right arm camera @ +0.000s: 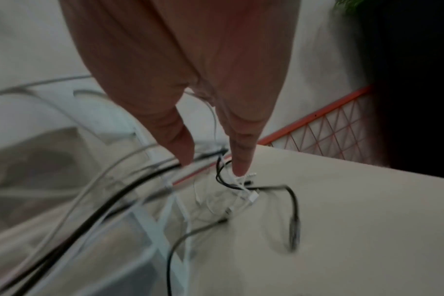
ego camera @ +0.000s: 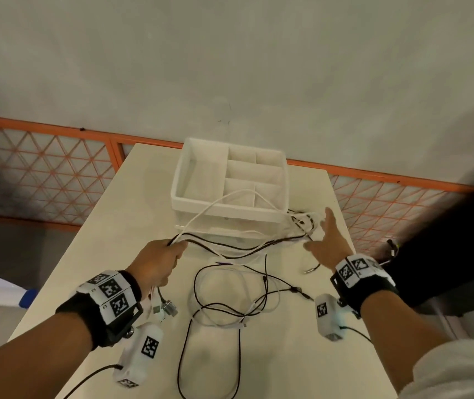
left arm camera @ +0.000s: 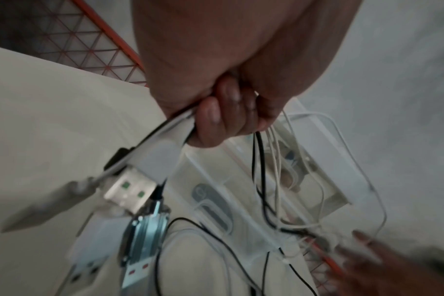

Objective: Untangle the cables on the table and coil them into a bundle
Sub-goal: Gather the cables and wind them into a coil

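Several black and white cables [ego camera: 231, 298] lie tangled on the cream table [ego camera: 287, 355]. My left hand [ego camera: 161, 262] grips a bunch of them in a fist, and the strands run right toward a knot of cable ends [ego camera: 305, 221] beside the white box. In the left wrist view, USB plugs [left arm camera: 132, 192] hang below the left hand [left arm camera: 216, 118]. My right hand [ego camera: 326, 240] hovers with straight fingers just above that knot and holds nothing. In the right wrist view, the right fingertips [right arm camera: 238, 168] reach down at the knot [right arm camera: 241, 190].
A white divided organiser box [ego camera: 230, 182] stands at the table's far middle, with one white cable looped over its front rim. An orange mesh fence [ego camera: 43, 168] runs behind the table. A dark shape [ego camera: 460, 240] stands at the right edge.
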The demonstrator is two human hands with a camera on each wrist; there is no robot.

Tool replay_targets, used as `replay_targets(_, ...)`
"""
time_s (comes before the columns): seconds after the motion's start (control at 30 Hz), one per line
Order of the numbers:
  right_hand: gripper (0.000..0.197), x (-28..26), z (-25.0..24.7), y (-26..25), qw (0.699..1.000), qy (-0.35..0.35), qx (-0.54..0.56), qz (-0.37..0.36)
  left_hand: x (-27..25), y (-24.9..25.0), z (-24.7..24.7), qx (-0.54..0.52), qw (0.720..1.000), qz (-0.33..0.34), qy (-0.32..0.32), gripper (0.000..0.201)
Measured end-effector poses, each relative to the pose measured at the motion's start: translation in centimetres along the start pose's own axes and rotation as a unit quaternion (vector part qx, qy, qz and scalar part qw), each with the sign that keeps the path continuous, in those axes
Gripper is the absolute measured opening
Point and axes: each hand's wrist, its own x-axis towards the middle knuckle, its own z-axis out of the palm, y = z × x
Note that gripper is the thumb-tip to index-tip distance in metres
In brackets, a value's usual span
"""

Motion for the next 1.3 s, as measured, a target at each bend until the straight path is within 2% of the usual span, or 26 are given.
replay_targets(0.07,0.097,-0.9,1.4,1.4,0.999,0.005,-0.03,0.031,-0.4,0.9,0.0,-0.033,0.999,0.008,-0.014,0.034)
replay_targets(0.1,0.089,-1.5,2.2,1.8,0.998,0.029,-0.025,0.048,-0.7,1.5,0.0,-0.045,0.999,0.014,-0.017,0.034)
replay_targets(0.17,0.06,-3.2,3.8,2.2,0.993,0.099,-0.001,0.068,-1.2,2.6,0.2,-0.064,0.997,0.023,-0.019,0.034)
replay_targets(0.23,0.032,-4.9,5.8,2.2,0.991,0.129,-0.014,0.022,-1.7,3.7,0.5,-0.069,0.997,0.027,-0.026,0.033)
replay_targets(0.3,0.013,-6.3,8.2,1.9,0.993,0.097,-0.037,-0.052,-2.1,4.7,0.7,-0.063,0.997,0.031,-0.037,0.031)
replay_targets(0.37,0.012,-7.0,10.6,1.4,0.991,-0.008,-0.049,-0.126,-2.5,5.4,1.0,-0.048,0.997,0.033,-0.051,0.03)
replay_targets(0.43,0.004,-7.1,13.0,1.0,0.972,-0.122,-0.086,-0.184,-2.8,5.8,1.1,-0.022,0.997,0.033,-0.073,0.029)
replay_targets(0.5,0.02,-6.8,15.2,0.6,0.952,-0.179,-0.133,-0.207,-3.1,5.7,1.1,0.0,0.995,0.033,-0.094,0.027)
replay_targets(0.57,0.039,-6.6,17.2,0.0,0.946,-0.2,-0.173,-0.185,-3.4,5.4,1.0,0.017,0.994,0.035,-0.106,0.02)
replay_targets(0.63,0.045,-6.5,18.9,-0.4,0.942,-0.213,-0.201,-0.163,-3.6,5.0,0.8,0.023,0.992,0.042,-0.113,0.01)
replay_targets(0.7,0.035,-6.5,19.9,-0.8,0.935,-0.204,-0.236,-0.172,-3.7,4.4,0.5,0.016,0.992,0.049,-0.116,0.007)
replay_targets(0.77,0.024,-6.7,20.3,-1.2,0.929,-0.191,-0.261,-0.181,-3.5,3.6,0.0,0.011,0.992,0.056,-0.113,0.014)
replay_targets(0.87,0.021,-7.4,20.3,-2.1,0.912,-0.198,-0.294,-0.205,-3.2,2.7,-0.7,0.016,0.992,0.078,-0.103,0.025)
replay_targets(0.93,0.018,-8.0,20.2,-2.8,0.92,-0.195,-0.24,-0.243,-3.0,2.4,-1.1,0.008,0.991,0.088,-0.096,0.029)
replay_targets(1.0,0.021,-8.7,19.3,-4.0,0.926,-0.195,-0.129,-0.296,-2.7,2.4,-1.4,0.004,0.991,0.103,-0.084,0.031)
replay_targets(1.1,0.018,-10.0,15.3,-7.6,0.918,-0.177,0.014,-0.355,-2.4,2.8,-1.8,0.03,0.987,0.144,-0.059,0.029)
replay_targets(1.2,0.02,-10.4,9.7,-11.5,0.917,-0.115,0.107,-0.366,-2.3,3.5,-1.7,0.028,0.982,0.17,-0.078,0.025)
replay_targets(1.3,0.017,-9.9,4.9,-13.2,0.916,-0.037,0.187,-0.352,-2.2,4.0,-1.5,-0.018,0.98,0.158,-0.117,0.03)
